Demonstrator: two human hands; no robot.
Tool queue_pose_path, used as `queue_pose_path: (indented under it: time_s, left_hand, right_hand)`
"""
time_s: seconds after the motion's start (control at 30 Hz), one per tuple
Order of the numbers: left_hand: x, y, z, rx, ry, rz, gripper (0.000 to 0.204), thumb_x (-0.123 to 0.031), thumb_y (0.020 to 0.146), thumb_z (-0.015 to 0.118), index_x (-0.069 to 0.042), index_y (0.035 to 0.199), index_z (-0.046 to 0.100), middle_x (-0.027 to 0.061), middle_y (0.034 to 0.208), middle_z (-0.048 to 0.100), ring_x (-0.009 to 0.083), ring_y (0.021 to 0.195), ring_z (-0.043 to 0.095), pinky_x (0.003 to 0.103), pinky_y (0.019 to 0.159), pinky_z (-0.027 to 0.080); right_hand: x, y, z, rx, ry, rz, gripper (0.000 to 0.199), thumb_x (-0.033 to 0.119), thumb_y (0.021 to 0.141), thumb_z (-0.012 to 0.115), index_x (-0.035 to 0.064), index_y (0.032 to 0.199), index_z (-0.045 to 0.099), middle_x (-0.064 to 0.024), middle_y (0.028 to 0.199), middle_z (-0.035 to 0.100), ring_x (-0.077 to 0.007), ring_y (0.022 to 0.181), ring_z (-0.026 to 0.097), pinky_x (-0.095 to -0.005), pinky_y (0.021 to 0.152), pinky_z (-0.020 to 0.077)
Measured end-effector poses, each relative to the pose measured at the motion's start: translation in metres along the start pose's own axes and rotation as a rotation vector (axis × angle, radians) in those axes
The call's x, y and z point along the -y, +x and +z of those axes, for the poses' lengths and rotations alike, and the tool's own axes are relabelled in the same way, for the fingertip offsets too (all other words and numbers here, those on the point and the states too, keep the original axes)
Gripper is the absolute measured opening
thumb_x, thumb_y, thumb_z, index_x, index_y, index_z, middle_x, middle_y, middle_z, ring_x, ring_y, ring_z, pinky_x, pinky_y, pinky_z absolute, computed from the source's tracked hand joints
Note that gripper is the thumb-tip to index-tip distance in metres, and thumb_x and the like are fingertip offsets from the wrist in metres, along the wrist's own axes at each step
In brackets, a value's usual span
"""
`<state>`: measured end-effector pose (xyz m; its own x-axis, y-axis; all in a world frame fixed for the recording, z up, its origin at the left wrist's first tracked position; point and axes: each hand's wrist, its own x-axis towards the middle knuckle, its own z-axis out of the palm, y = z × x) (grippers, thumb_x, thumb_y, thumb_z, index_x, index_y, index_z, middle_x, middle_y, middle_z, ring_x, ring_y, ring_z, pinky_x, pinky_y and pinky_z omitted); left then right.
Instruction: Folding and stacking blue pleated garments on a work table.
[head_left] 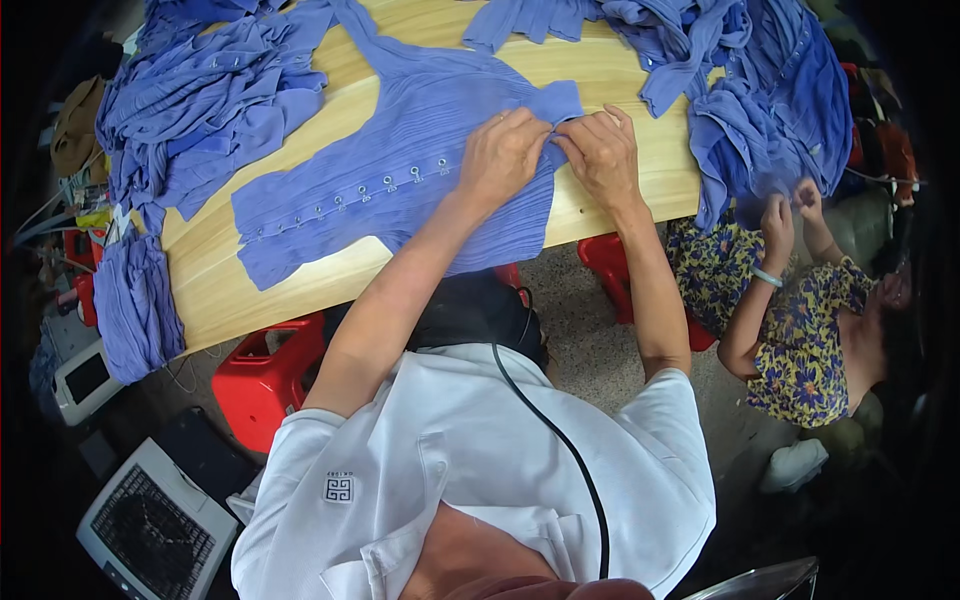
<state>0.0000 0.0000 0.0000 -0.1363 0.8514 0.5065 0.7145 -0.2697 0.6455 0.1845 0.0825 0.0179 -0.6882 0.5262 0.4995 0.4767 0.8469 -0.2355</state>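
A blue pleated garment (420,120) lies spread on the wooden table in front of me. A row of small metal fasteners (390,182) runs along its front. My left hand (505,155) is closed, pinching the garment's fabric near its right end. Close beside it, my right hand (602,155) is closed too, with thumb and forefinger on the same piece of fabric. Whatever lies right between the fingertips is too small to make out. A narrow flap of the garment sticks out just beyond my hands.
Blue garments are heaped on the table's left (215,110) and right (745,130). One more (135,300) hangs over the left edge. Red stools (262,385) stand under the table (215,300). A person in a flowered top (800,350) works at the right.
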Motion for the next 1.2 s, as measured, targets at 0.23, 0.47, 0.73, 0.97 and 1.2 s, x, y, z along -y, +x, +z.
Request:
queue_pose_path:
  time_s: [0.23,0.47,0.73,0.97,1.2]
  left_hand:
    - [-0.004,-0.005,-0.005,0.054,0.051,0.089,0.015,-0.007,0.093,0.073,-0.007,0.106,0.08,0.0087,0.097,0.07,0.0326,0.091,0.071,0.046,0.08,0.058]
    - [-0.004,-0.006,-0.011,0.094,0.156,0.175,0.018,-0.013,0.095,0.074,-0.008,0.11,0.082,0.0064,0.096,0.069,0.0291,0.09,0.07,0.044,0.082,0.057]
    - [-0.027,0.027,0.005,0.255,0.353,0.064,0.018,-0.022,0.092,0.079,-0.005,0.099,0.078,0.011,0.096,0.072,0.0347,0.089,0.073,0.049,0.075,0.059]
    - [-0.025,0.028,0.027,0.123,0.298,0.075,0.011,-0.013,0.086,0.079,-0.007,0.091,0.072,0.0116,0.09,0.069,0.033,0.089,0.074,0.046,0.073,0.062]
    - [-0.008,0.02,0.027,0.024,0.067,0.141,0.005,-0.009,0.092,0.074,-0.007,0.097,0.073,0.0116,0.088,0.064,0.035,0.087,0.071,0.047,0.078,0.061]
  right_hand:
    - [0.005,-0.012,-0.003,-0.115,-0.183,-0.256,0.018,0.009,0.083,0.078,0.0097,0.101,0.075,0.0006,0.097,0.073,-0.0178,0.093,0.071,-0.0426,0.099,0.0512]
    - [0.005,-0.014,-0.006,-0.105,-0.159,-0.209,0.02,0.009,0.083,0.078,0.0095,0.103,0.075,-0.0011,0.099,0.074,-0.0205,0.094,0.071,-0.0397,0.09,0.0529]
    - [-0.004,-0.034,-0.008,-0.075,0.361,0.22,0.027,0.003,0.087,0.084,0.0031,0.112,0.078,-0.0128,0.105,0.077,-0.0306,0.096,0.073,-0.0409,0.084,0.0573]
    - [0.004,-0.031,-0.002,-0.163,0.227,0.279,0.016,0.003,0.086,0.084,0.0009,0.101,0.079,-0.0156,0.094,0.074,-0.0363,0.089,0.071,-0.0445,0.08,0.0568]
    - [-0.004,-0.022,-0.01,-0.135,0.1,0.186,0.019,0.006,0.085,0.086,0.0048,0.102,0.079,-0.0108,0.094,0.075,-0.0327,0.09,0.072,-0.0438,0.081,0.0546]
